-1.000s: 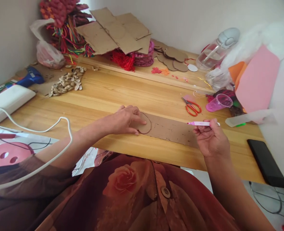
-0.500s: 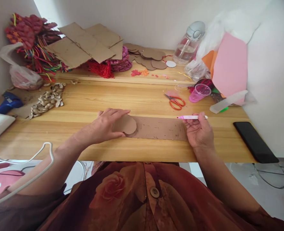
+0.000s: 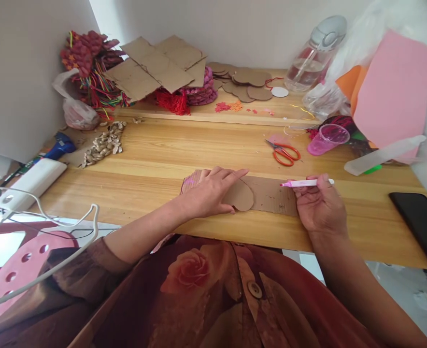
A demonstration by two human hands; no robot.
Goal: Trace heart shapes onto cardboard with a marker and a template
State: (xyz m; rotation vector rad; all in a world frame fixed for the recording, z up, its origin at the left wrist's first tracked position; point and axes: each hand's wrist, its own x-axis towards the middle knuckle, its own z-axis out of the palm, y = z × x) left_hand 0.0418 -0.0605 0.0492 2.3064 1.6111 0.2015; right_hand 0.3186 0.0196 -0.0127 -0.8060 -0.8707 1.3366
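A round cardboard disc (image 3: 240,195) lies on a cardboard strip (image 3: 271,195). My left hand (image 3: 213,191) rests over the disc's left side, its thumb at the near edge and its fingers along the far edge. Pink marks show on the strip's ridged left end, beyond that hand. My right hand (image 3: 322,205) holds a pink-and-white marker (image 3: 304,183) between thumb and fingers, above the strip's right end. The marker's pink tip is uncovered and points left, apart from the disc.
Orange-handled scissors (image 3: 286,153) and a pink plastic cup (image 3: 328,140) lie beyond the strip. A black phone (image 3: 421,227) is at right. Shells (image 3: 105,144), a blue glue gun (image 3: 59,146) and a white power strip (image 3: 35,186) sit left. Cardboard discs (image 3: 251,77) and a bottle (image 3: 304,72) stand behind.
My left hand has slid the disc rightward along the strip, uncovering the strip's pink-marked left end. The marker stays in my right hand. The camera view has turned left.
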